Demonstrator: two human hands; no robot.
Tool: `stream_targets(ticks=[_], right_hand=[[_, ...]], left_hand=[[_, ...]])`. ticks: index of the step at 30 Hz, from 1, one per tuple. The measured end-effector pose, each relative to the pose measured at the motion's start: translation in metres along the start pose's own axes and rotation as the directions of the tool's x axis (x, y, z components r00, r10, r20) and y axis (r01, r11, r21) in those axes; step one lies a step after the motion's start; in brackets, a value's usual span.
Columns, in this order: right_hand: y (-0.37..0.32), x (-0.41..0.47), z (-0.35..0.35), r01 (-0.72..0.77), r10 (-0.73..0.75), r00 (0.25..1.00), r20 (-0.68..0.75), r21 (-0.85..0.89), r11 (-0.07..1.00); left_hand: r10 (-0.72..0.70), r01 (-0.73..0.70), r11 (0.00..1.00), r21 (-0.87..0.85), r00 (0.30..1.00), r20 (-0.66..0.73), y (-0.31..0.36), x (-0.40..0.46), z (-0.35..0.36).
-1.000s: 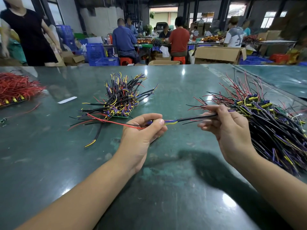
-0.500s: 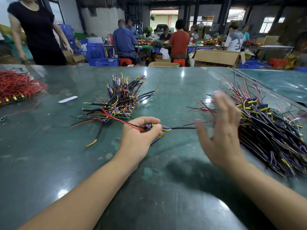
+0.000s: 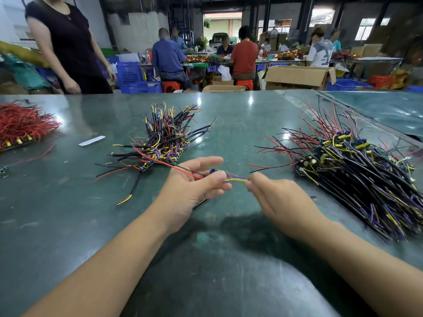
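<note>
Over the green table point(image 3: 68, 225) my left hand point(image 3: 194, 188) pinches a small wired circuit part point(image 3: 214, 172) between thumb and fingers; its red and black leads trail off to the left. My right hand point(image 3: 279, 200) pinches the part's yellow and purple wires point(image 3: 235, 178) at their right end, fingertips close to my left thumb. A black sleeved wire pokes out under my left palm.
A heap of wired boards point(image 3: 164, 138) lies beyond my left hand. A bigger heap point(image 3: 357, 172) fills the right side. Red wires point(image 3: 23, 124) lie far left, a white paper strip point(image 3: 91, 141) nearby. A person point(image 3: 66, 44) stands at the far left edge; others sit behind.
My right hand let go of the black sleeved wire, lifted open, then came back and now pinches the yellow and purple wires beside my left thumb. My left hand kept its hold.
</note>
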State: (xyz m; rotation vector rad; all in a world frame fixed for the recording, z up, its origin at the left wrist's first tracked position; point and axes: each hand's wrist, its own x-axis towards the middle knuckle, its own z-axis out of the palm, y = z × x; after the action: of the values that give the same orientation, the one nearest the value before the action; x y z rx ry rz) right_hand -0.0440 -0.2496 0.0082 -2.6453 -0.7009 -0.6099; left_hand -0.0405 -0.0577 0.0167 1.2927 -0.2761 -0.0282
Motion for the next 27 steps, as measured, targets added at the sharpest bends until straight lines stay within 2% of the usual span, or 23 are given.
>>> stream_targets(ticks=[2, 4, 7, 10, 11, 13, 16, 18, 20, 23, 27], right_hand=[[0.019, 0.005, -0.007, -0.155, 0.143, 0.969, -0.204, -0.044, 0.987], [0.049, 0.011, -0.022, -0.361, 0.298, 0.886, -0.356, -0.126, 0.924], [0.093, 0.005, -0.045, -0.600, 0.487, 0.781, -0.390, -0.253, 0.759], [0.110, -0.004, -0.051, -0.661, 0.478, 0.744, -0.467, -0.408, 0.630], [0.110, -0.004, -0.051, -0.642, 0.437, 0.757, -0.486, -0.426, 0.638], [0.100, 0.001, -0.048, -0.553, 0.338, 0.799, -0.497, -0.387, 0.738], [0.067, 0.006, -0.034, -0.281, 0.136, 0.894, -0.428, -0.299, 0.912], [0.041, 0.005, -0.017, -0.102, 0.025, 0.946, -0.322, -0.225, 0.969], [0.022, 0.004, 0.000, 0.025, -0.052, 0.987, -0.154, -0.166, 0.986], [0.006, 0.005, 0.017, 0.132, -0.129, 0.990, 0.054, -0.065, 0.989], [-0.001, 0.003, 0.025, 0.119, -0.133, 0.976, 0.171, 0.087, 0.989]], left_hand=[[0.019, -0.019, 0.994, 0.108, 1.000, 0.000, 0.002, 0.001, -0.007], [0.162, -0.121, 0.924, 0.363, 0.983, -0.084, 0.001, 0.002, -0.013], [0.375, -0.180, 0.748, 0.639, 0.908, -0.184, -0.006, 0.007, -0.019], [0.440, -0.172, 0.671, 0.721, 0.875, -0.200, -0.010, 0.011, -0.024], [0.446, -0.167, 0.651, 0.741, 0.873, -0.196, -0.011, 0.011, -0.026], [0.449, -0.148, 0.574, 0.805, 0.879, -0.158, -0.013, 0.010, -0.025], [0.381, -0.107, 0.438, 0.893, 0.921, -0.077, -0.016, 0.011, -0.025], [0.281, -0.096, 0.353, 0.931, 0.960, -0.008, -0.019, 0.013, -0.028], [0.167, -0.093, 0.303, 0.949, 0.985, 0.044, -0.020, 0.013, -0.029], [0.091, -0.114, 0.352, 0.929, 0.992, 0.087, -0.019, 0.011, -0.027], [0.081, -0.085, 0.490, 0.867, 0.995, 0.052, -0.016, 0.007, -0.015]])
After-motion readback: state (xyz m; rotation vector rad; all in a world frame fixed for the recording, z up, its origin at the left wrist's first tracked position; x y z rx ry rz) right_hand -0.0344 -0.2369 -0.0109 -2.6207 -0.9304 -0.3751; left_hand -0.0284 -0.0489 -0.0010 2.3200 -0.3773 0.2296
